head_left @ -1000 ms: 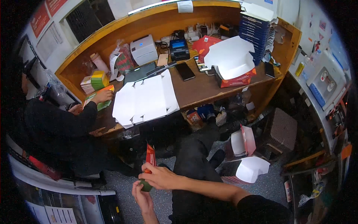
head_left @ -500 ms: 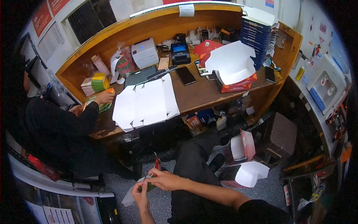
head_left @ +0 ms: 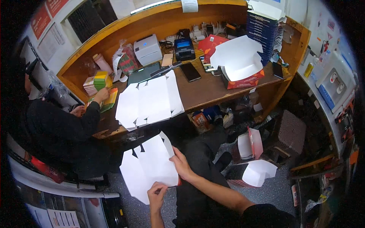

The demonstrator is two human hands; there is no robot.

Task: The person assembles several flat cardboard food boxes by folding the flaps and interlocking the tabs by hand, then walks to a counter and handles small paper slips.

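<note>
A flat cardboard box blank (head_left: 150, 163), white on the face toward me with dark notches along its far edge, is held up over my lap. My right hand (head_left: 181, 165) grips its right edge, thumb on the white face and the other fingers partly hidden. My left hand (head_left: 156, 193) is closed at the near edge of the blank, its thumb and fingertips pinched together there. A bit of red shows at the lower right corner of the blank. More white blanks (head_left: 150, 100) lie stacked on the wooden desk (head_left: 205, 91) ahead.
A co-worker (head_left: 64, 129) at left handles green and orange cartons. A white printer (head_left: 147, 50), a phone (head_left: 190, 72), an open red box (head_left: 243, 81) and a tall stack of blue boxes (head_left: 260, 36) stand on the desk. Folded boxes (head_left: 253, 174) sit on the floor at right.
The blank was low and nearly edge-on between my hands. It has come up and turned, so its broad white face shows. My right hand has moved to its right edge.
</note>
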